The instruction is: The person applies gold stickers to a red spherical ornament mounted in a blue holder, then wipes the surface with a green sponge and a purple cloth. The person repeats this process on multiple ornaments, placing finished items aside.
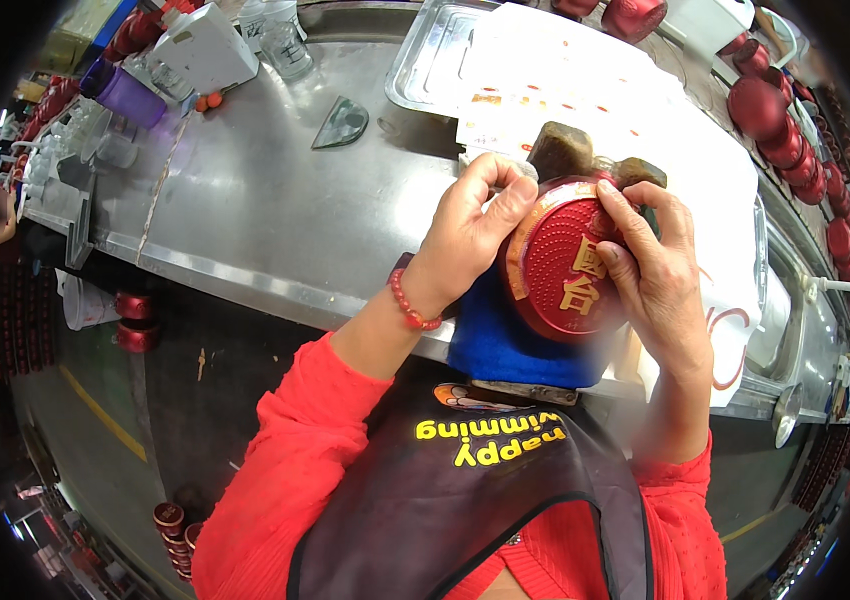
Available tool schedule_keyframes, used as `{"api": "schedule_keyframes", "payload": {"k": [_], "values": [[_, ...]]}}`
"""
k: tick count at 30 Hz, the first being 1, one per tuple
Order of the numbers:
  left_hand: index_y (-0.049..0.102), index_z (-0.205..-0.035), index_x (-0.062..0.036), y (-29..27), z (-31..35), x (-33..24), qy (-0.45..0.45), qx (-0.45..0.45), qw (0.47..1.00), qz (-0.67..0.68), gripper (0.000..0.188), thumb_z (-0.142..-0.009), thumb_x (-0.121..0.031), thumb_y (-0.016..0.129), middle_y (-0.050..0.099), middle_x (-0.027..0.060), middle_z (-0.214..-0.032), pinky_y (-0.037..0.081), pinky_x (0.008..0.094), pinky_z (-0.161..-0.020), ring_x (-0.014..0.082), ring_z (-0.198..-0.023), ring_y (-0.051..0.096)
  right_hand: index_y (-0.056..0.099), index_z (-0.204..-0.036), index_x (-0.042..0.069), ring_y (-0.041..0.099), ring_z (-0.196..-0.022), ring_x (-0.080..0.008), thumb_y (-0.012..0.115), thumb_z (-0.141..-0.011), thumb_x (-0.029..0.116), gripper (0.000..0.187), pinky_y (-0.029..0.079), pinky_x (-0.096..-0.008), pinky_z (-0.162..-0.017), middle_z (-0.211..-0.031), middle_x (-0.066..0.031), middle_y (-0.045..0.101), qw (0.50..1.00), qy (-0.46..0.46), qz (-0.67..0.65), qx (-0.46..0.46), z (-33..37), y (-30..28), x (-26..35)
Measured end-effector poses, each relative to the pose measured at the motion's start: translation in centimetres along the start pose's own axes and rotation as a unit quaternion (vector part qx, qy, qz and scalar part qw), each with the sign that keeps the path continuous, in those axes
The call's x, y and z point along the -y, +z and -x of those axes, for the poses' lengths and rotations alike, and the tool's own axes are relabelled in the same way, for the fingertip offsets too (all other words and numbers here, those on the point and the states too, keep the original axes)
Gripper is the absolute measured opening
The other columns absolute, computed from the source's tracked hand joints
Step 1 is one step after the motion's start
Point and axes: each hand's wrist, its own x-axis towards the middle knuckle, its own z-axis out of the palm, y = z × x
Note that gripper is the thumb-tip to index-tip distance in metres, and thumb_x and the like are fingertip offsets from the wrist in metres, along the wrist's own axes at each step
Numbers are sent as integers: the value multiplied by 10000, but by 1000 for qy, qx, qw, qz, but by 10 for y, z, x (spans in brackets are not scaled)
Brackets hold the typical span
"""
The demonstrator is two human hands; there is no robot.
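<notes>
A red round vessel (563,255) with a dotted face and raised gold characters rests tilted on a blue cloth pad (505,335) at the bench's front edge. Along its upper left rim runs a pale orange decal strip (517,265). My left hand (485,215) is closed at the rim's upper left, thumb and forefinger pinched; what lies between them is too small to tell. On the vessel's right side is my right hand (655,255), its forefinger pressed at the strip's upper end and its thumb on the face.
Behind the vessel sit brown stone-like blocks (561,150) on white decal sheets (585,75) and a metal tray (423,60). A glass piece (342,123), purple bottle (125,93) and clear cups (285,50) stand leftward. Red vessels (775,120) line the right side.
</notes>
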Motion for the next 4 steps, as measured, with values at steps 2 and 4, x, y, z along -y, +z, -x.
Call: {"api": "schedule_keyframes", "payload": {"k": [2, 4], "values": [[518, -1075, -75, 1, -3, 0, -3, 2, 1000, -16, 216, -1032, -240, 651, 605, 13, -977, 478, 219, -798, 48, -904, 558, 661, -1323, 77, 559, -1126, -343, 746, -832, 54, 499, 484, -433, -982, -1208, -146, 571, 1000, -2, 0, 0, 0, 0, 0], [524, -1082, -71, 3, -6, 1, 57, -7, 996, -69, 273, -1009, -276, 689, 609, 26, -1022, 480, 224, -833, 79, -930, 573, 662, -1324, 80, 560, -1128, -344, 740, -835, 41, 497, 483, -433, -983, -1213, -148, 570, 1000, -3, -1, -3, 0, 0, 0]]}}
